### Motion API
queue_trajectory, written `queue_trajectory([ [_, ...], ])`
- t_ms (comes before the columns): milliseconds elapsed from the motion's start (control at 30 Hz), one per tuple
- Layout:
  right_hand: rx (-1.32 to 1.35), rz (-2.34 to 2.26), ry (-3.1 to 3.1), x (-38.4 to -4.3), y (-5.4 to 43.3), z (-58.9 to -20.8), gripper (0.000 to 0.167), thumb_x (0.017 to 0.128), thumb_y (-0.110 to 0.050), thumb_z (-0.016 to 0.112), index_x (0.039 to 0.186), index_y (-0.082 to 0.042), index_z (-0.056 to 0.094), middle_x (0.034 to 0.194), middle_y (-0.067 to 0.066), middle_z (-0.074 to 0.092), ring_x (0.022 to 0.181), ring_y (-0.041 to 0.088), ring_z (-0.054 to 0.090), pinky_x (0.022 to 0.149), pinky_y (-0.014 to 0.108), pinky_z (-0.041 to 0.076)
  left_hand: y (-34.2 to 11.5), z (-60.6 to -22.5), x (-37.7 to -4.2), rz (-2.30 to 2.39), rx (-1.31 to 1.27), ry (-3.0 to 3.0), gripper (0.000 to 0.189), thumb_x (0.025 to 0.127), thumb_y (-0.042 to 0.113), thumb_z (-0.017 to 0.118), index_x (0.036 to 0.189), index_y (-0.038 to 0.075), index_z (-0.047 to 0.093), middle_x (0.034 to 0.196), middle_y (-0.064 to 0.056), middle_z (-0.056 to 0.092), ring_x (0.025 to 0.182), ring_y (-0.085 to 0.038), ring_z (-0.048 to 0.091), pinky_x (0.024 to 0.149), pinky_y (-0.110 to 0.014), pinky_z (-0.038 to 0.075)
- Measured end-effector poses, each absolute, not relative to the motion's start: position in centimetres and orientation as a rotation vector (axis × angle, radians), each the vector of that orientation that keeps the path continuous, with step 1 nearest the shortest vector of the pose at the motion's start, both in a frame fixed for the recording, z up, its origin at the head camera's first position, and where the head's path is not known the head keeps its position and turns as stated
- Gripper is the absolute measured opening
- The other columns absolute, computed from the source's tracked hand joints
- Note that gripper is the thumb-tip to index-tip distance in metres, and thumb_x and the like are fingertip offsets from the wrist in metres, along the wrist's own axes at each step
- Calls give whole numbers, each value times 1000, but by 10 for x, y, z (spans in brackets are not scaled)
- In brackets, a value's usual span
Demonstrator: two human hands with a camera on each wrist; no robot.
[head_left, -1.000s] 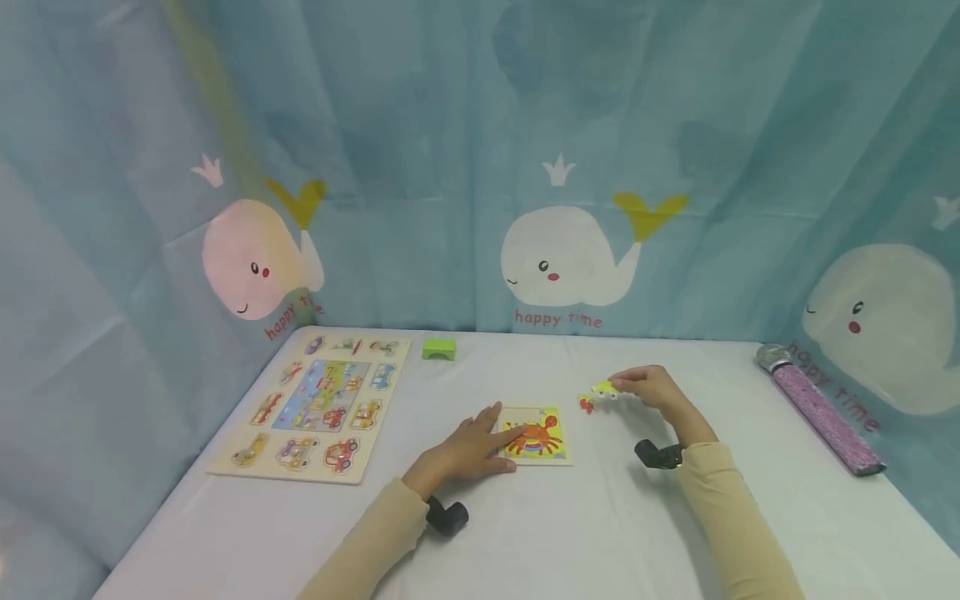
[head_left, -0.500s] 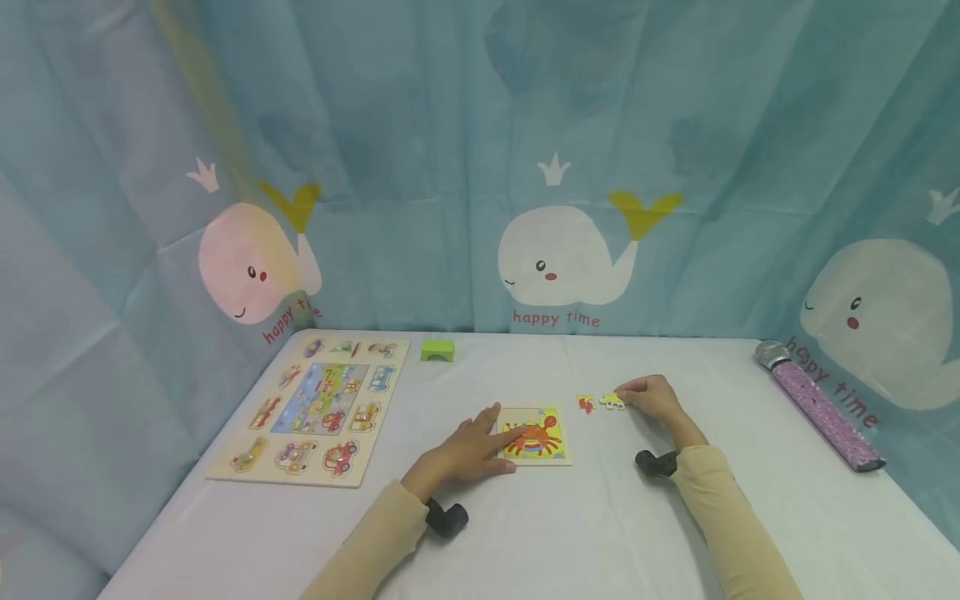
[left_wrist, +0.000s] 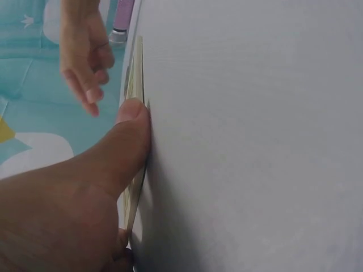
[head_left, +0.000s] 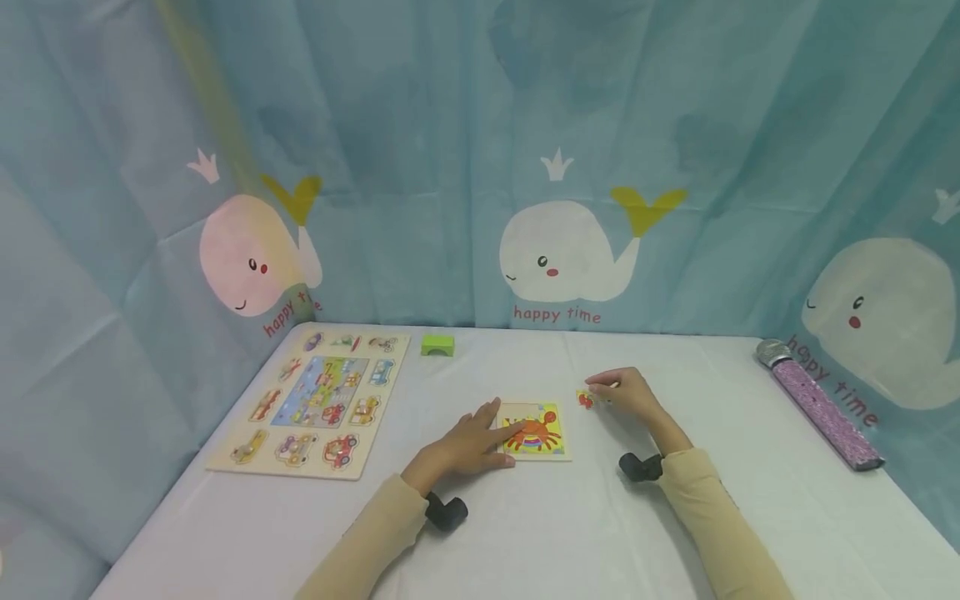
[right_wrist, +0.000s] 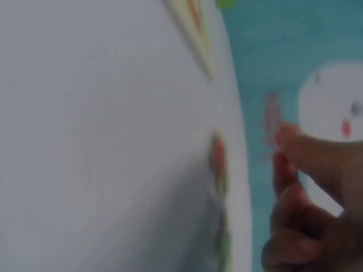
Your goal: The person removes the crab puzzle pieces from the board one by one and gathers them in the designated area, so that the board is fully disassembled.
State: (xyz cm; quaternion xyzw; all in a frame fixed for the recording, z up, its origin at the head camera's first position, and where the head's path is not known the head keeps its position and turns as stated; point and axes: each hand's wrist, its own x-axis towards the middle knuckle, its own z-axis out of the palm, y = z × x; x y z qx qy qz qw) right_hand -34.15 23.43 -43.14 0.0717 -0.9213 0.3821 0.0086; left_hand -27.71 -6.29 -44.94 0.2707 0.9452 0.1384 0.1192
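Note:
My left hand [head_left: 465,442] lies on a small square wooden puzzle [head_left: 553,435] with a red crab picture, fingers spread and index across the crab. Its thumb [left_wrist: 131,122] touches the puzzle's near edge in the left wrist view. Over two loose jigsaw pieces hovers my right hand [head_left: 633,393], thumb and fingers loosely bent, with nothing seen between them. The red-and-yellow jigsaw piece [head_left: 584,400] lies just left of its fingertips. Another piece [right_wrist: 225,243] lies beside it, mostly hidden by the hand in the head view.
A large wooden vehicle peg puzzle [head_left: 281,462] lies at the left. A green arch block [head_left: 438,344] stands near the back edge, and a glittery pink microphone [head_left: 825,408] lies at the far right. A whale-printed curtain [head_left: 420,167] hangs behind the table.
My right hand has set the yellow jigsaw piece down right of the red one, let go and moved left over both. My left hand has stayed on the crab puzzle.

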Motion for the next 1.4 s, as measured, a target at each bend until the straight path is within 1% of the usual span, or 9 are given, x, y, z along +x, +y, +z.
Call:
queue_trajectory([
  [133,406,1181,-2940,-339,201,-428,14,84,-12,65,94,-4,71,84,7,68,66,16,52,56,24,44,-62,-448,-279,407,773,2756,62,85,56,52,141,42,28,156,-7,4,144,-26,6,116,-46,12],
  [400,472,1166,-3033,-336,173,-445,5,79,-15,70,81,-11,71,76,-3,64,69,14,51,61,25,42,-58,-453,-282,412,749,2746,62,84,58,50,141,44,28,156,-7,5,143,-30,9,115,-49,15],
  [533,431,1153,-3050,-334,170,-449,4,77,-17,73,80,-15,70,77,-2,62,72,16,51,64,27,42,-58,-456,-281,397,762,2757,63,84,59,50,141,44,28,156,-8,6,143,-30,11,114,-49,16],
  [700,420,1056,-3075,-332,168,-450,5,76,-18,74,79,-19,69,81,-4,61,79,14,52,74,32,44,-58,-456,-279,411,768,2761,63,84,59,51,141,43,29,156,-8,7,143,-30,11,115,-48,15],
  [867,384,1008,-3072,-329,164,-449,8,76,-16,73,81,-17,67,86,-3,59,86,16,54,85,40,46,-59,-457,-278,405,774,2764,63,84,58,51,141,44,29,156,-8,8,143,-29,10,115,-47,15],
  [1033,392,1042,-3041,-327,162,-451,12,76,-14,73,82,-15,64,94,1,54,92,18,52,91,43,43,-59,-460,-279,394,774,2778,62,84,58,51,140,45,28,156,-7,9,143,-27,10,115,-47,15],
  [1167,422,1036,-3025,-328,162,-451,10,76,-13,73,79,-16,64,95,1,53,92,18,50,91,43,43,-60,-458,-279,394,781,2782,62,84,58,51,140,45,28,156,-7,9,144,-26,10,115,-46,15],
  [1267,440,1013,-3023,-329,161,-449,10,76,-13,73,79,-17,64,93,1,55,87,17,49,85,40,43,-61,-456,-279,396,782,2785,62,85,56,52,140,44,29,156,-8,9,144,-27,10,115,-46,15],
  [1400,449,998,-3010,-329,162,-448,21,75,-14,74,94,-16,65,97,2,58,86,17,51,82,39,45,-61,-455,-279,386,780,2789,61,85,56,52,141,44,28,156,-8,9,144,-27,9,115,-46,15],
])
